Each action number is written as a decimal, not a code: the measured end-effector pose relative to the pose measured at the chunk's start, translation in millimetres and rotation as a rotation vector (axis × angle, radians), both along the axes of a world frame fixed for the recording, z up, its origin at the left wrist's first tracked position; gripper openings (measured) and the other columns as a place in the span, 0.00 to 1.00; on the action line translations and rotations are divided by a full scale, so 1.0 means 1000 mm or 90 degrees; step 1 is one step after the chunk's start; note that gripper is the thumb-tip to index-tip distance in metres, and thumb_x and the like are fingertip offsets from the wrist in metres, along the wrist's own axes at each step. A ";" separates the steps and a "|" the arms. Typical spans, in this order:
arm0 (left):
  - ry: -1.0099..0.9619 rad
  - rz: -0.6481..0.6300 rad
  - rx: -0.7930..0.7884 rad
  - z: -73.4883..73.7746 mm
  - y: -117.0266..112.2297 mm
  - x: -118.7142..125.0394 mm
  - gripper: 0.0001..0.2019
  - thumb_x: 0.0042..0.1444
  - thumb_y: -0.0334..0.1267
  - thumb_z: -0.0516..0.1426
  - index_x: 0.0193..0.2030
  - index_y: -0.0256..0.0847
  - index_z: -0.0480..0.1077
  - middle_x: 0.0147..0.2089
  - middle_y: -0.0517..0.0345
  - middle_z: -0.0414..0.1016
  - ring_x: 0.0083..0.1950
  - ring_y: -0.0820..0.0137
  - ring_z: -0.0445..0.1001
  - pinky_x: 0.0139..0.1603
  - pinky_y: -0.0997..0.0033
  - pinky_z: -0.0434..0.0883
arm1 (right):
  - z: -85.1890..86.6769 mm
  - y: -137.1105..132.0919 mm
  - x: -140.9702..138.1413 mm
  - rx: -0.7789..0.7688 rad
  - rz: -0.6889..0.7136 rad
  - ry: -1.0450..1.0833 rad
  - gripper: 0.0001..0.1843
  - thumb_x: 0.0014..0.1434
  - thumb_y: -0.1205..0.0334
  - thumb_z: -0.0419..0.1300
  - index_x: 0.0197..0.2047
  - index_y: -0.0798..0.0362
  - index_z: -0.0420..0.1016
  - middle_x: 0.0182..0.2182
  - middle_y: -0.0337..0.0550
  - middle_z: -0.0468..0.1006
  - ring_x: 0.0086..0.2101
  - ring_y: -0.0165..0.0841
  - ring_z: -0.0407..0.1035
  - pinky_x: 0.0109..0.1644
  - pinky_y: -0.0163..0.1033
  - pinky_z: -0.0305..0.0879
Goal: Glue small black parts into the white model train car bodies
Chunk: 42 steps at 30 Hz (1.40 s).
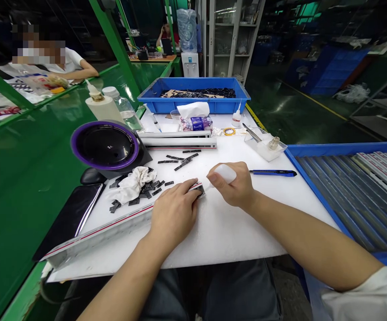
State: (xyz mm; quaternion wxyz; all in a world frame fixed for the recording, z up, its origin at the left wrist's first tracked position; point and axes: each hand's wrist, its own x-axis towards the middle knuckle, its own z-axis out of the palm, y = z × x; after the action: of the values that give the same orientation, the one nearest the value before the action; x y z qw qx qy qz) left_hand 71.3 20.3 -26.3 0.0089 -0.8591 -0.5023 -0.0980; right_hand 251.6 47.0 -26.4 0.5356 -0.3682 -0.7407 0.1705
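A long white strip with a red line (113, 228) lies slantwise across the white table (233, 223). My left hand (175, 211) is closed over its right end, pressing it down. My right hand (235, 185) grips a small white glue bottle (225, 172), its tip pointing at a small black piece at the strip's end. Several small black pieces (180, 161) lie scattered just beyond my hands.
A crumpled white cloth (131, 183), a purple-rimmed black bowl (104, 145) and two more white strips (180, 141) lie behind. A blue utility knife (273, 173) lies at right. Blue bins (193, 103) (356, 187) stand at back and right. Another person sits far left.
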 end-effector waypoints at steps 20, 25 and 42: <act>0.018 -0.002 0.023 0.000 0.000 0.001 0.15 0.62 0.37 0.50 0.48 0.47 0.76 0.60 0.58 0.73 0.53 0.57 0.75 0.51 0.54 0.73 | 0.005 -0.001 -0.001 0.002 0.006 -0.014 0.22 0.65 0.51 0.53 0.22 0.54 0.67 0.20 0.40 0.71 0.23 0.26 0.63 0.29 0.35 0.58; 0.019 0.001 0.020 0.000 0.000 0.001 0.15 0.62 0.37 0.50 0.49 0.48 0.76 0.60 0.60 0.73 0.53 0.58 0.75 0.51 0.54 0.73 | 0.005 0.000 0.000 -0.007 -0.003 -0.027 0.24 0.65 0.50 0.52 0.22 0.53 0.66 0.20 0.39 0.71 0.22 0.26 0.62 0.30 0.36 0.58; 0.030 -0.003 0.044 -0.002 -0.001 0.001 0.14 0.63 0.37 0.50 0.48 0.47 0.76 0.60 0.60 0.73 0.53 0.58 0.75 0.50 0.54 0.73 | 0.007 0.002 0.003 0.013 -0.015 -0.045 0.25 0.66 0.49 0.51 0.19 0.53 0.59 0.17 0.36 0.62 0.21 0.25 0.55 0.28 0.35 0.53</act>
State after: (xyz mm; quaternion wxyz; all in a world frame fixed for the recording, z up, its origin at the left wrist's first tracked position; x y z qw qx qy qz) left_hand 72.8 19.6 -28.0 0.0501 -0.8614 -0.4966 -0.0946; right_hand 254.1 48.6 -19.4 0.5150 -0.3772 -0.7562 0.1435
